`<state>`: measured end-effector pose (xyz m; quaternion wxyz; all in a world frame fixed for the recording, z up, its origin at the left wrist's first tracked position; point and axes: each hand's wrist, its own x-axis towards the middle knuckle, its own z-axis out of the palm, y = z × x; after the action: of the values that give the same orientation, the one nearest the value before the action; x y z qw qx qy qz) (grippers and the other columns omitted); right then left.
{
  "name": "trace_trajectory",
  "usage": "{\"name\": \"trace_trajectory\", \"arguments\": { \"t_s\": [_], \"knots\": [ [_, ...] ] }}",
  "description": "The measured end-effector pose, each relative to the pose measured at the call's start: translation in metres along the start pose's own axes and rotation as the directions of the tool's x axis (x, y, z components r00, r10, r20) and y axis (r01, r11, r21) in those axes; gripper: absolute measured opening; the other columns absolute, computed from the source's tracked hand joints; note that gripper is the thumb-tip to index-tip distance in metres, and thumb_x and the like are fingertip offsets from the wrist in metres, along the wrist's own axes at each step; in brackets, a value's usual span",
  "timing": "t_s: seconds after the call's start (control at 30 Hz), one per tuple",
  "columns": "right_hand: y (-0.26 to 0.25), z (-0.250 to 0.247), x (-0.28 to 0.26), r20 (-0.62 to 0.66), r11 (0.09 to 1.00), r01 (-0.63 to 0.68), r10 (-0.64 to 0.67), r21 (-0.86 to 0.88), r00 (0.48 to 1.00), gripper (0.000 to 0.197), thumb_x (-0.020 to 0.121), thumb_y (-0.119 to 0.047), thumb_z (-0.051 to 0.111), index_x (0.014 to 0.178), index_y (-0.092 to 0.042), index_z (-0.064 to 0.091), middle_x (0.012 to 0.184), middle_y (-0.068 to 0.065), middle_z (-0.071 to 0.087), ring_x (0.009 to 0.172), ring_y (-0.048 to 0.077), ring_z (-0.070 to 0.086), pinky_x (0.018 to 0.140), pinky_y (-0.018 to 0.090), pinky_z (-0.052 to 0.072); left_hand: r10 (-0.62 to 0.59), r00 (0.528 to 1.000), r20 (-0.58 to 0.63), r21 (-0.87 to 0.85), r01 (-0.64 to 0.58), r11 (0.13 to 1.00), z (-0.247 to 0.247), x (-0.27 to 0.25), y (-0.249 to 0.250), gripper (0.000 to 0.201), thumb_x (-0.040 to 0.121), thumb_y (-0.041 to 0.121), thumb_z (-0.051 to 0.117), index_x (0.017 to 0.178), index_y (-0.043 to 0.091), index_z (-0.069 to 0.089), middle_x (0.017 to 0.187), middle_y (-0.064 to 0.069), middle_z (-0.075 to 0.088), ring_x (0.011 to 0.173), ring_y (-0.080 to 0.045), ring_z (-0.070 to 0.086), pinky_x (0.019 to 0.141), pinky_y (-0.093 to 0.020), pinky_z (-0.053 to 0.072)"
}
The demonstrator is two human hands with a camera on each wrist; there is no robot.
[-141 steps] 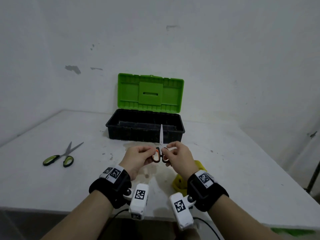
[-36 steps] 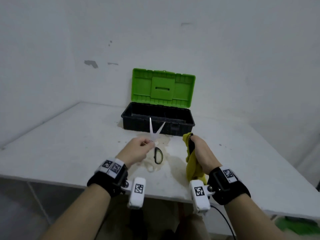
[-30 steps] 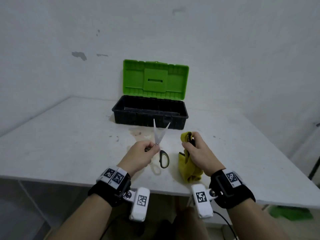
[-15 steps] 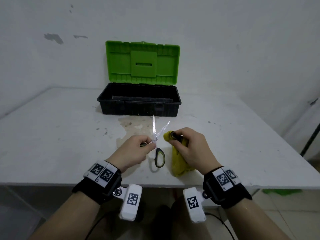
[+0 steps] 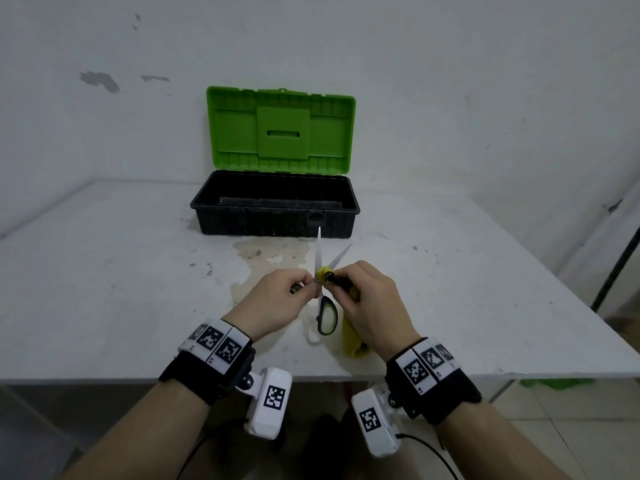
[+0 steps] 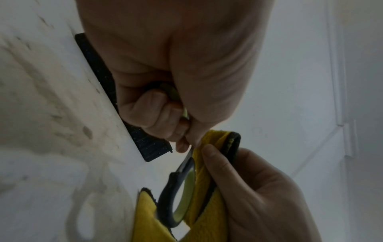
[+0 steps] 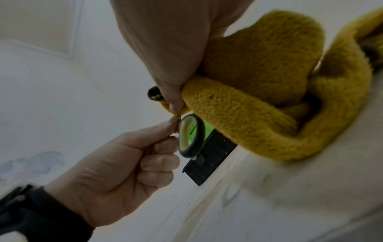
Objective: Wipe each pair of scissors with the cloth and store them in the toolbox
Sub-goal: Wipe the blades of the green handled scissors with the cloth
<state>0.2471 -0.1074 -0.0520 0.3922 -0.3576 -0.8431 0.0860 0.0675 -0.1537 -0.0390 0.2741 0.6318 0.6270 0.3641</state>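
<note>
A: Just in front of the open toolbox (image 5: 275,216), over the stained patch of worktop (image 5: 104,289), the left hand (image 5: 273,303) has its grip clenched round one handle of the scissors (image 5: 320,271). Why hold them like that?

B: I'd say to keep the blades spread. They point up toward the box in a V, and the other handle loop hangs free below the hand.

A: And the right hand (image 5: 372,306)?

B: Its grip pinches a fold of the yellow cloth (image 7: 259,91) and presses it where the blades meet; the rest of the cloth trails down to the worktop. Starting at the pivot probably lets it draw outward along a blade.

A: So storing comes later?

B: Likely. The box interior looks dark; I cannot tell what it holds.
</note>
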Motion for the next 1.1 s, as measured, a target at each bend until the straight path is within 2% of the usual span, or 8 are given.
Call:
{"name": "trace_trajectory", "arguments": {
  "t_s": [0.23, 0.33, 0.43, 0.5, 0.7, 0.83, 0.97, 1.1],
  "knots": [
    [0.002, -0.008, -0.003, 0.0, 0.999, 0.029, -0.029, -0.033, 1.0, 0.014, 0.089, -0.028, 0.069, 0.1, -0.019, 0.068, 0.089, -0.005, 0.061, 0.073, 0.014, 0.06, 0.062, 0.034, 0.053, 0.047, 0.999, 0.011, -0.003, -0.047, 0.999, 0.008, -0.001, 0.005, 0.026, 0.096, 0.036, 0.06, 0.072, 0.026, 0.063, 0.053, 0.026, 0.056, 0.051, 0.005, 0.05, 0.058, -0.023, 0.037],
    [0.002, -0.009, -0.004, -0.013, 0.999, 0.03, -0.031, -0.025, 0.999, 0.014, 0.089, -0.027, 0.069, 0.1, -0.02, 0.067, 0.09, -0.005, 0.061, 0.074, 0.014, 0.06, 0.062, 0.034, 0.053, 0.075, 0.997, 0.015, 0.036, -0.075, 0.997, 0.004, 0.003, 0.002, 0.024, 0.094, 0.037, 0.063, 0.074, 0.024, 0.067, 0.058, 0.016, 0.058, 0.053, 0.0, 0.05, 0.059, -0.026, 0.041],
    [0.001, -0.007, -0.006, -0.052, 0.999, 0.033, -0.034, -0.019, 0.998, 0.014, 0.09, -0.028, 0.069, 0.099, -0.018, 0.068, 0.091, -0.005, 0.062, 0.075, 0.013, 0.06, 0.063, 0.033, 0.053, 0.092, 0.995, 0.04, 0.116, -0.096, 0.989, 0.0, 0.007, 0.0, 0.027, 0.093, 0.04, 0.063, 0.077, 0.019, 0.069, 0.072, -0.004, 0.064, 0.058, -0.009, 0.051, 0.06, -0.033, 0.046],
    [0.001, -0.006, -0.007, -0.072, 1.0, 0.017, -0.018, -0.008, 0.997, 0.015, 0.09, -0.03, 0.068, 0.099, -0.017, 0.068, 0.091, -0.004, 0.062, 0.076, 0.012, 0.06, 0.064, 0.032, 0.053, 0.104, 0.993, 0.056, 0.17, -0.112, 0.979, -0.003, 0.008, 0.0, 0.027, 0.093, 0.041, 0.062, 0.075, 0.021, 0.068, 0.074, -0.007, 0.065, 0.06, -0.012, 0.052, 0.059, -0.031, 0.043],
    [0.001, -0.002, -0.01, -0.072, 1.0, 0.009, -0.01, -0.009, 0.997, 0.013, 0.09, -0.028, 0.068, 0.099, -0.018, 0.066, 0.093, -0.006, 0.061, 0.078, 0.012, 0.059, 0.064, 0.031, 0.053, 0.121, 0.986, 0.116, 0.285, -0.149, 0.947, -0.013, 0.012, 0.005, 0.025, 0.098, 0.04, 0.053, 0.088, 0.028, 0.073, 0.071, 0.008, 0.061, 0.062, -0.009, 0.052, 0.061, -0.027, 0.04],
    [-0.001, 0.004, -0.012, -0.052, 1.0, 0.004, -0.005, -0.01, 0.999, 0.013, 0.091, -0.026, 0.066, 0.101, -0.018, 0.066, 0.095, -0.005, 0.062, 0.081, 0.013, 0.06, 0.067, 0.032, 0.053, 0.137, 0.98, 0.144, 0.335, -0.178, 0.925, -0.015, 0.014, 0.008, 0.023, 0.098, 0.039, 0.055, 0.084, 0.029, 0.07, 0.069, 0.01, 0.057, 0.062, -0.007, 0.05, 0.058, -0.023, 0.036],
    [-0.002, 0.001, -0.009, -0.119, 0.999, -0.051, 0.051, 0.001, 0.992, 0.011, 0.092, -0.026, 0.066, 0.095, -0.016, 0.067, 0.088, -0.005, 0.06, 0.074, 0.01, 0.056, 0.064, 0.025, 0.049, 0.142, 0.981, 0.13, 0.295, -0.175, 0.939, -0.015, 0.013, 0.006, 0.024, 0.096, 0.043, 0.059, 0.079, 0.029, 0.07, 0.065, 0.007, 0.056, 0.057, -0.007, 0.049, 0.057, -0.025, 0.038],
    [0.013, -0.012, 0.0, -0.221, 0.978, -0.205, 0.206, 0.027, 0.953, 0.012, 0.093, -0.026, 0.064, 0.09, -0.015, 0.066, 0.083, -0.004, 0.057, 0.071, 0.011, 0.052, 0.066, 0.027, 0.047, 0.115, 0.983, 0.14, 0.259, -0.149, 0.954, -0.019, 0.012, 0.003, 0.023, 0.095, 0.041, 0.059, 0.08, 0.029, 0.071, 0.073, -0.001, 0.065, 0.068, -0.019, 0.061, 0.064, -0.033, 0.047]
  ]
}}
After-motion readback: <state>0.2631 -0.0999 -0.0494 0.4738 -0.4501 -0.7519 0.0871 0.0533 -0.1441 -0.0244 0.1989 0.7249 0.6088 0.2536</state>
